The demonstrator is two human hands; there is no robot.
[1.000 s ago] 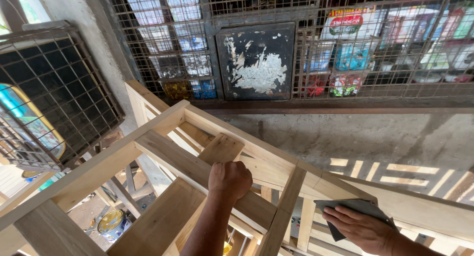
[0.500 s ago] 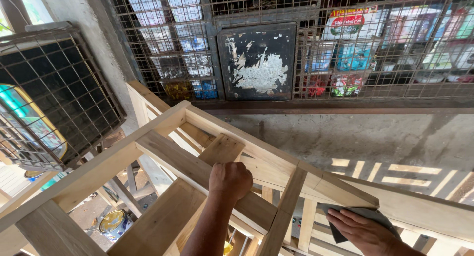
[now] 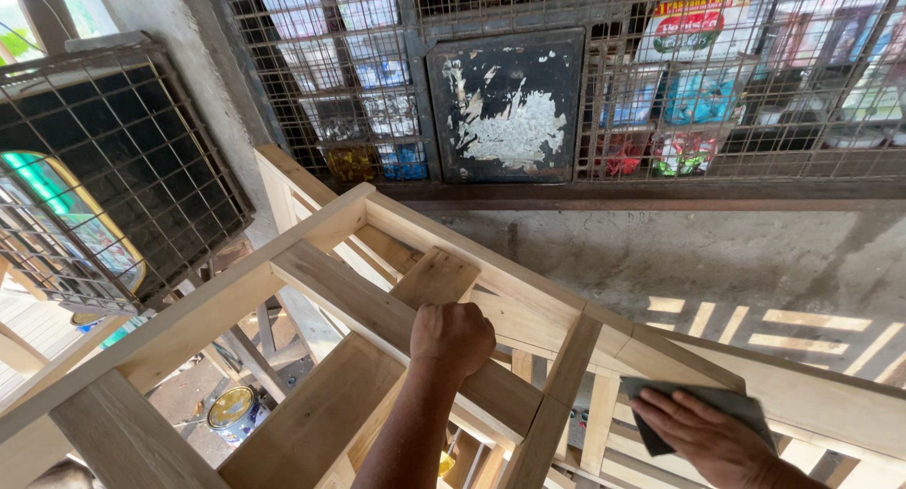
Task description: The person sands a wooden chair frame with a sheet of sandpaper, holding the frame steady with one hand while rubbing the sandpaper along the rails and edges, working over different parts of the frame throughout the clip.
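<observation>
Center frame, the left hand was clenched in a fist around a crossbar of the bare wooden frame, open gaps showing on both sides. At lower right, the right hand lay flat, fingers spread, pressing a grey sanding sheet against the frame's outer rail, by its edge.

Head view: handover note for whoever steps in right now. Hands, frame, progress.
Left hand: fisted on a crossbar of the bare wooden frame, steadying it.
Right hand: flat on a grey sanding sheet, pressed against the frame's right rail.
An open tin sits on the ground below the frame.
Done: frame stands assembled.
Left: cannot tell how much is sanded; wood looks unfinished, no coating visible.
</observation>
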